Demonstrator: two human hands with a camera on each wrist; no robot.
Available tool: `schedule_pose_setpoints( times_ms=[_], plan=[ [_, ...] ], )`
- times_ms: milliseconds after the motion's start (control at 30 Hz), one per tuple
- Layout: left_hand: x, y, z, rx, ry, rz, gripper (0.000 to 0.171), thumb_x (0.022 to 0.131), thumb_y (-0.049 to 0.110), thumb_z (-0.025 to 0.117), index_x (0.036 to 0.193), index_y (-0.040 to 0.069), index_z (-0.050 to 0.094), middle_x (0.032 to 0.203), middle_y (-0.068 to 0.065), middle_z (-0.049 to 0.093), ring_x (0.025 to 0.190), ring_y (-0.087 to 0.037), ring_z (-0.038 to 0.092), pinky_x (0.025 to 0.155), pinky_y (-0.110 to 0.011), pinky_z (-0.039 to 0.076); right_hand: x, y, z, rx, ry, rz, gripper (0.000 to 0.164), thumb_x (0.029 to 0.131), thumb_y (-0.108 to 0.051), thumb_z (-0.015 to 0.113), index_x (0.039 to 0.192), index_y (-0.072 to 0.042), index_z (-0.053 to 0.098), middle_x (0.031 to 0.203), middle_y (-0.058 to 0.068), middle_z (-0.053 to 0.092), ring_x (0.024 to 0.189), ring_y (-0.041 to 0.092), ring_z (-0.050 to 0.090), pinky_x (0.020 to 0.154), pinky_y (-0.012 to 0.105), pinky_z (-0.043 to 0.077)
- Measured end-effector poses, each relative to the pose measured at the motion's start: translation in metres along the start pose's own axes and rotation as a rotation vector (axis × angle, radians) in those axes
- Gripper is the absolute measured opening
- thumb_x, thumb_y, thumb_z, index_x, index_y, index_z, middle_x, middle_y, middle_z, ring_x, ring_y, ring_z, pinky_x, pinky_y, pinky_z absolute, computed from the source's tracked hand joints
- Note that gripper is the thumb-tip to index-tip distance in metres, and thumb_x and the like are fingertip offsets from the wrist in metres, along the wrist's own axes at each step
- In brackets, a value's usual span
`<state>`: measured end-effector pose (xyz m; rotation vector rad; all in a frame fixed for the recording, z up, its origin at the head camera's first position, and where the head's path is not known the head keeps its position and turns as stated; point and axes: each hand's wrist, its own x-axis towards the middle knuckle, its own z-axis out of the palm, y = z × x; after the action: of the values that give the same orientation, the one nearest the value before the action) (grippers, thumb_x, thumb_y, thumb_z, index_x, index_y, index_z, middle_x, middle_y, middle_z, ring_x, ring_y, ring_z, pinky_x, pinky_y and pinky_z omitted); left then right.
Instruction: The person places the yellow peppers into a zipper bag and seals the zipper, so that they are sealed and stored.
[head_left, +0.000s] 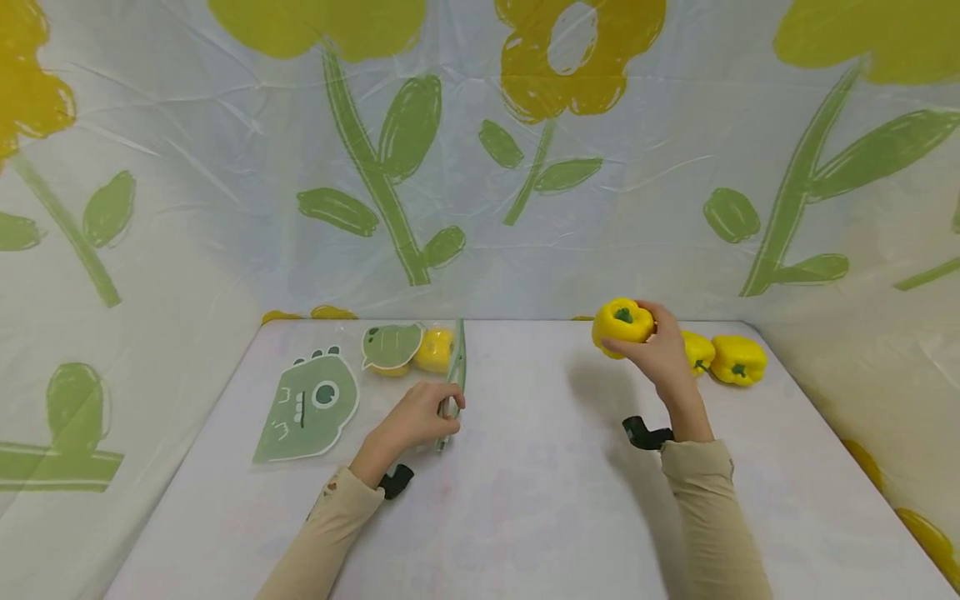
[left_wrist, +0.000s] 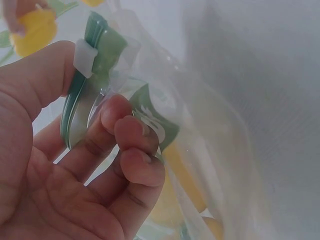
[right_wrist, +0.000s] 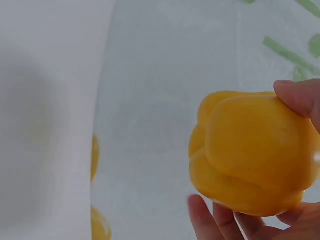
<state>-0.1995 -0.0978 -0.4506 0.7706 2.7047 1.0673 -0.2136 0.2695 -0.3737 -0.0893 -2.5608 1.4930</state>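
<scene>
My right hand (head_left: 662, 354) grips a yellow bell pepper (head_left: 617, 327) with a green stem, lifted above the right side of the table. The right wrist view shows the thumb on one side of the pepper and the fingers on the other. At the left lies a clear zipper bag (head_left: 318, 408) printed with green cartoon figures. Its green zipper edge (left_wrist: 75, 107) with a white slider (left_wrist: 85, 58) is held by the curled fingers of my left hand (head_left: 416, 417). Yellow peppers (head_left: 435, 350) show inside the bag, partly covered by its print.
Two more yellow bell peppers lie at the right rear of the white table (head_left: 525, 500): one (head_left: 738, 360) in plain view, the other (head_left: 697, 350) partly behind my right hand. A flower-printed curtain (head_left: 600, 208) stands behind the table and along its sides.
</scene>
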Motion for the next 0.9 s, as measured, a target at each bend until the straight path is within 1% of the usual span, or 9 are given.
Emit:
schedule_pose_setpoints(
  times_ms=[100, 200, 400, 500, 600, 667, 733, 800, 900],
  plan=[
    [-0.001, 0.0, 0.0, -0.004, 0.0, -0.004, 0.023, 0.075, 0.002, 0.069, 0.097, 0.007, 0.069, 0.059, 0.004, 0.047, 0.053, -0.009, 0.042, 0.053, -0.027, 0.037, 0.004, -0.013, 0.012, 0.09, 0.013, 0.004, 0.081, 0.083, -0.027, 0.08, 0.149, -0.009, 0.036, 0.141, 0.014, 0.041, 0.116, 0.028, 0.042, 0.095, 0.037, 0.043],
    [-0.001, -0.001, 0.0, 0.003, 0.002, 0.0, 0.022, 0.075, 0.002, 0.069, 0.096, 0.008, 0.069, 0.059, 0.005, 0.047, 0.053, -0.008, 0.042, 0.053, -0.026, 0.037, 0.007, -0.025, 0.024, 0.194, 0.016, -0.015, 0.076, 0.084, -0.021, 0.079, 0.148, -0.01, 0.038, 0.14, 0.011, 0.043, 0.115, 0.024, 0.043, 0.095, 0.031, 0.045],
    [-0.001, -0.001, 0.001, 0.01, 0.005, 0.005, 0.022, 0.075, 0.002, 0.07, 0.096, 0.008, 0.069, 0.058, 0.006, 0.045, 0.053, -0.008, 0.041, 0.053, -0.026, 0.036, 0.012, -0.045, 0.051, 0.379, 0.009, -0.08, 0.072, 0.084, -0.007, 0.076, 0.144, -0.007, 0.037, 0.139, 0.011, 0.042, 0.117, 0.021, 0.045, 0.099, 0.03, 0.046],
    [-0.001, -0.001, 0.001, 0.002, 0.004, 0.002, 0.022, 0.075, 0.002, 0.07, 0.096, 0.008, 0.069, 0.058, 0.005, 0.045, 0.053, -0.008, 0.041, 0.053, -0.026, 0.036, 0.013, -0.053, 0.067, 0.446, -0.009, -0.112, 0.071, 0.082, -0.001, 0.075, 0.141, -0.006, 0.038, 0.138, 0.012, 0.042, 0.115, 0.023, 0.047, 0.096, 0.03, 0.048],
    [-0.001, -0.001, 0.001, -0.001, 0.005, -0.003, 0.022, 0.076, 0.003, 0.071, 0.097, 0.008, 0.069, 0.058, 0.005, 0.045, 0.053, -0.009, 0.041, 0.053, -0.027, 0.036, 0.011, -0.059, 0.084, 0.49, -0.042, -0.121, 0.072, 0.08, 0.001, 0.075, 0.14, -0.006, 0.037, 0.138, 0.013, 0.039, 0.114, 0.025, 0.049, 0.094, 0.03, 0.049],
    [-0.001, -0.001, 0.0, -0.002, 0.005, -0.006, 0.022, 0.076, 0.003, 0.071, 0.097, 0.008, 0.069, 0.059, 0.004, 0.045, 0.054, -0.01, 0.041, 0.053, -0.027, 0.036, 0.011, -0.058, 0.097, 0.506, -0.074, -0.11, 0.073, 0.079, 0.001, 0.076, 0.14, -0.006, 0.036, 0.138, 0.014, 0.037, 0.114, 0.026, 0.05, 0.093, 0.03, 0.05],
    [-0.001, -0.001, -0.001, -0.003, 0.006, -0.006, 0.022, 0.076, 0.003, 0.071, 0.097, 0.008, 0.068, 0.059, 0.004, 0.045, 0.054, -0.01, 0.041, 0.053, -0.027, 0.036, 0.01, -0.052, 0.112, 0.507, -0.111, -0.092, 0.074, 0.078, 0.0, 0.077, 0.14, -0.007, 0.035, 0.137, 0.014, 0.038, 0.114, 0.028, 0.051, 0.093, 0.031, 0.05],
    [-0.001, -0.001, -0.001, -0.005, 0.005, -0.005, 0.022, 0.076, 0.003, 0.071, 0.097, 0.008, 0.068, 0.06, 0.003, 0.045, 0.054, -0.01, 0.042, 0.053, -0.027, 0.036, 0.009, -0.041, 0.126, 0.494, -0.155, -0.077, 0.075, 0.078, -0.002, 0.078, 0.14, -0.007, 0.036, 0.136, 0.015, 0.039, 0.114, 0.029, 0.051, 0.092, 0.033, 0.049],
    [-0.001, -0.001, -0.001, -0.004, 0.004, -0.014, 0.021, 0.076, 0.004, 0.071, 0.097, 0.008, 0.068, 0.061, 0.003, 0.046, 0.054, -0.01, 0.042, 0.053, -0.026, 0.036, 0.007, -0.019, 0.146, 0.457, -0.223, -0.053, 0.072, 0.078, -0.006, 0.079, 0.138, -0.01, 0.041, 0.133, 0.015, 0.045, 0.113, 0.03, 0.05, 0.092, 0.037, 0.047]
  ],
)
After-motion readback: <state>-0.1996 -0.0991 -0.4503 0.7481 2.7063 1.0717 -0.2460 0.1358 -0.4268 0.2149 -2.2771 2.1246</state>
